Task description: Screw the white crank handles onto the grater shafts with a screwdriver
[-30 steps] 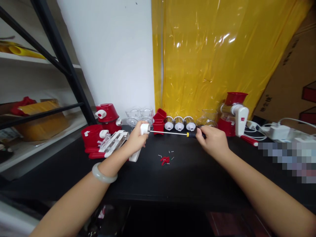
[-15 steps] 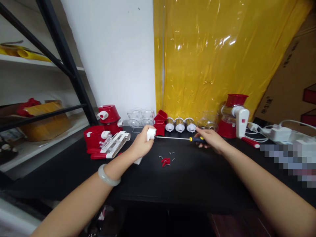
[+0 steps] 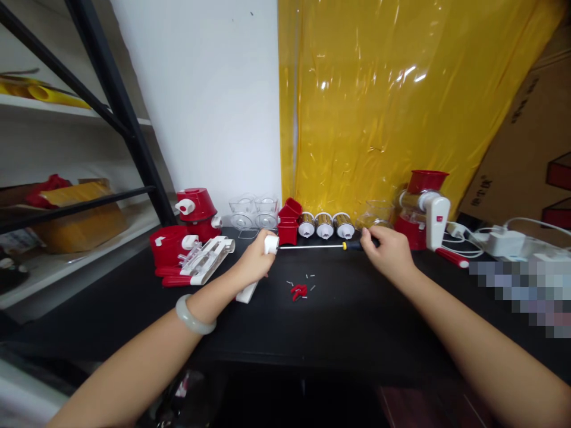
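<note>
My left hand (image 3: 255, 257) is closed around a white plastic crank handle (image 3: 270, 244), whose lower end sticks out below the palm. In my right hand (image 3: 387, 252) is a screwdriver (image 3: 352, 245) with a dark and yellow grip, mostly covered by the fingers. Its thin metal shaft runs level to the left, and the tip meets the white part's end; the exact contact point is too small to make out. Below the shaft, small red plastic pieces (image 3: 298, 292) and several loose screws (image 3: 313, 288) lie on the black table (image 3: 357, 321).
Red grater bodies (image 3: 172, 249) and white cranks (image 3: 209, 261) stand at left. Along the back are clear bowls (image 3: 266, 213), a red part (image 3: 288, 223) and three grater drums (image 3: 325, 226). An assembled red-and-white grater (image 3: 422, 208) and white chargers (image 3: 508, 242) are at right.
My right hand has turned and wrapped further round the screwdriver grip. My left hand and the white handle have shifted slightly left and down.
</note>
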Tool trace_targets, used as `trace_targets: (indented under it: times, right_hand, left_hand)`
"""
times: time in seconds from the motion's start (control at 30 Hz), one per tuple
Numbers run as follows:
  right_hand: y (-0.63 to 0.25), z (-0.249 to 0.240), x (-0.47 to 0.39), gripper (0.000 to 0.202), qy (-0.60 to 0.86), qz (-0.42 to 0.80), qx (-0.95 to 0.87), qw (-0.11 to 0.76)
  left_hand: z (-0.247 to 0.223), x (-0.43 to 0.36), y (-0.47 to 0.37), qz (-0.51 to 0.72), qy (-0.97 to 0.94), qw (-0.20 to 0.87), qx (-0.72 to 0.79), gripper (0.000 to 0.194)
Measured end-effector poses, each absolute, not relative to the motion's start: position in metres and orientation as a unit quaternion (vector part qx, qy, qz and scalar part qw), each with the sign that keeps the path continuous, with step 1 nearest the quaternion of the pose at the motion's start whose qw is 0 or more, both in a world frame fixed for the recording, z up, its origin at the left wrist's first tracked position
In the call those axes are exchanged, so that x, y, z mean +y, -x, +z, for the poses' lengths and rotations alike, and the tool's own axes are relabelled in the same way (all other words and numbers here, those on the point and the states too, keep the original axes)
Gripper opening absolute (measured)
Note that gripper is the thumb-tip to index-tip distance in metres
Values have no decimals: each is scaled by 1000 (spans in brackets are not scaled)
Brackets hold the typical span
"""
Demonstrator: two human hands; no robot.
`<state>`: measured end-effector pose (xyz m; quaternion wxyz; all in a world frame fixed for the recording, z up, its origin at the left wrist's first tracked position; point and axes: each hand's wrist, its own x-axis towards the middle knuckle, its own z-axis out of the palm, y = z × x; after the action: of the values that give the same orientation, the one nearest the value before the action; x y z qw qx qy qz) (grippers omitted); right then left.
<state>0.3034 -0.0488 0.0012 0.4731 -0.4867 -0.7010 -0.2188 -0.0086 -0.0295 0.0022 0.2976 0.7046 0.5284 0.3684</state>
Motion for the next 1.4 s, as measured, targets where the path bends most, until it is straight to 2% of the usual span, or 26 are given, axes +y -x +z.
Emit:
trace_targets:
  times: [0.1,0.2,0.33,0.47,0.7,0.8,0.97,1.13,1.4]
  right_hand:
    - [-300,7,-58,18,382,-289,-710,516]
    - [-295,11,-63,11,347,-282,-696,562]
    - [-294,11,-60,16,392,-227,-676,582]
    - [-299,14,-58,25,426,-222,-650,589]
    - [-296,26,-72,22,391,-201,-652,618]
    - [-295,24,-70,24,400,-129,-668,614]
    - [-297,17,-61,35,473,-19,-691,546]
    - [-295,18,-64,46,505,-44,-693,513]
    - [-292,19,-69,32,458,-147,-700,528]
  left_hand:
    - [4,-29,6,364,-653,400,531,44]
    - [5,-29,3,394,-615,451,513,44]
    - [2,-24,1,438,-619,439,482,48]
    - [-1,-22,0,466,-653,415,430,51]
    - [13,-32,0,528,-657,404,357,46]
    - [15,-32,2,569,-662,370,318,46]
    - [8,-27,9,614,-702,244,265,45]
    - [1,-25,10,648,-696,146,272,46]
    - [5,-29,6,662,-704,131,224,43]
